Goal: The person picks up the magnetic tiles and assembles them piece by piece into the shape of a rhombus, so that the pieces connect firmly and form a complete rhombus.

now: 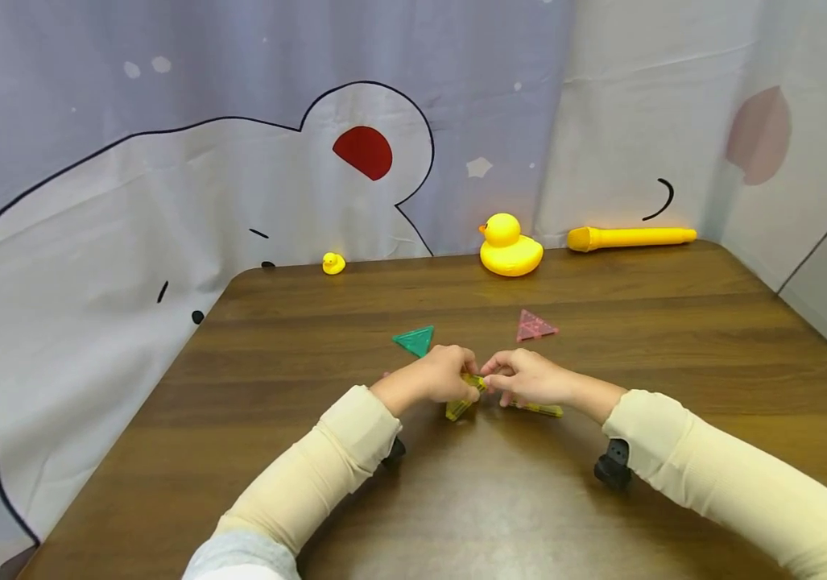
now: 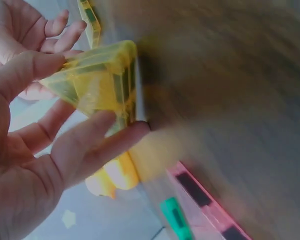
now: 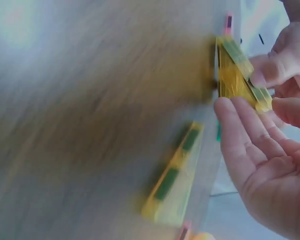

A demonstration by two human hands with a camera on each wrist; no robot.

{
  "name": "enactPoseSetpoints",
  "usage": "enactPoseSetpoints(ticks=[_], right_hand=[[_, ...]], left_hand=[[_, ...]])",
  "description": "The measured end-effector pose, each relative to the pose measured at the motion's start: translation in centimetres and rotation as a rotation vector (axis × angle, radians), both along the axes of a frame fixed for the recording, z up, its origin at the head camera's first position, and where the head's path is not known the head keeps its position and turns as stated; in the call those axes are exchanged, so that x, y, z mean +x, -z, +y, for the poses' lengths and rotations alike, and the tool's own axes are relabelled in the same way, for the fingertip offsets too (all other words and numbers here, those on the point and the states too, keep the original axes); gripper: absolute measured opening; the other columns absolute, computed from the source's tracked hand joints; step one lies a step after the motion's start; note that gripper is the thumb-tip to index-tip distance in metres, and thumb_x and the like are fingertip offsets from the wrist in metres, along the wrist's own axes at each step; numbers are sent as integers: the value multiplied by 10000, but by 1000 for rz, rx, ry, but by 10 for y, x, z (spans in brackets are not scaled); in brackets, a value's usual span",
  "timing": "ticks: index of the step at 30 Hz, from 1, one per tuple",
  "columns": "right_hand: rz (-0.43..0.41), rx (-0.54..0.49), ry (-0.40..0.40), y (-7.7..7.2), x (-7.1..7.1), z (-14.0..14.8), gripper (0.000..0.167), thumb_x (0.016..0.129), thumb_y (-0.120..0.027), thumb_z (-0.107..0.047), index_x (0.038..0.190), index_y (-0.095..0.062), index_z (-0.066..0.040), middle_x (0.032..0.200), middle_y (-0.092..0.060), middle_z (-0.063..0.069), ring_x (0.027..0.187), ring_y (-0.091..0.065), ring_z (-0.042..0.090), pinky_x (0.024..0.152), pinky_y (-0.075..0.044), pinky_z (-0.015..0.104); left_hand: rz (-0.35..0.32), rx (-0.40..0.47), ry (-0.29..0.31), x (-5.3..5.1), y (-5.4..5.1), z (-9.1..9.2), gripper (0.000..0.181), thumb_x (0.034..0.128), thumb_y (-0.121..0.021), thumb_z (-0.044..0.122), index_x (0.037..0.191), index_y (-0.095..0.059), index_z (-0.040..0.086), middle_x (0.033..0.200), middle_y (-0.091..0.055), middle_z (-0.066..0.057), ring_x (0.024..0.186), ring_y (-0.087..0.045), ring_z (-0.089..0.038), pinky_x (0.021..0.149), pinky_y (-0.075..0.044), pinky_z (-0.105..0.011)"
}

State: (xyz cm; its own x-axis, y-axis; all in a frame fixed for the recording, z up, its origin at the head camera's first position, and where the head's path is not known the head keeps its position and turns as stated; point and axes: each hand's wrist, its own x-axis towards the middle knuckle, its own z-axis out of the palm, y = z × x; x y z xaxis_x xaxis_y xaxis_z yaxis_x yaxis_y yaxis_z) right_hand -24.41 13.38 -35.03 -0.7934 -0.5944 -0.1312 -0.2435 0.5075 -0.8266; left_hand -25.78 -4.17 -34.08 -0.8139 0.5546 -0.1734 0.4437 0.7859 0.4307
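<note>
My left hand (image 1: 436, 377) (image 2: 35, 150) grips a group of translucent yellow triangular pieces (image 1: 460, 405) (image 2: 97, 75) (image 3: 232, 75) that stands tilted on the wooden table. Its thumb lies on one side and its fingers on the other. The right hand (image 1: 532, 379) (image 3: 270, 170) has its fingers extended, with the fingertips touching or very close to the raised corner of these pieces. Under and beside the right hand lies a separate yellow triangle (image 1: 547, 410) (image 2: 91, 22) (image 3: 172, 175), seen nearly edge-on from the wrists.
Beyond the hands, a green triangle (image 1: 415, 341) and a pink triangle (image 1: 534, 326) lie on the table (image 1: 275, 322). Along the back edge are a small duck (image 1: 333, 263), a larger yellow duck (image 1: 510, 247) and a yellow toy microphone (image 1: 634, 237), before a printed curtain.
</note>
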Motion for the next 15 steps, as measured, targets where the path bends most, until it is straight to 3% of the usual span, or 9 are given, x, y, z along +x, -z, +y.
enactPoseSetpoints(ticks=[9,15], right_hand=[[-180,-169,49,0,-2,-17,220,877,-487,-64,1048,-485,75,877,-599,199,716,-601,279,584,-484,332],[-185,-207,46,3,-4,-20,225,868,-491,-70,1034,-484,81,904,-610,213,744,-611,292,602,-489,364]], left_hand=[[-57,49,-30,-2,-2,-15,227,747,-679,248,889,-572,107,884,-582,20,784,-522,-122,670,-429,-257],[-55,89,-26,-2,-3,-19,201,744,-684,217,857,-582,86,818,-584,18,722,-521,-122,626,-432,-239]])
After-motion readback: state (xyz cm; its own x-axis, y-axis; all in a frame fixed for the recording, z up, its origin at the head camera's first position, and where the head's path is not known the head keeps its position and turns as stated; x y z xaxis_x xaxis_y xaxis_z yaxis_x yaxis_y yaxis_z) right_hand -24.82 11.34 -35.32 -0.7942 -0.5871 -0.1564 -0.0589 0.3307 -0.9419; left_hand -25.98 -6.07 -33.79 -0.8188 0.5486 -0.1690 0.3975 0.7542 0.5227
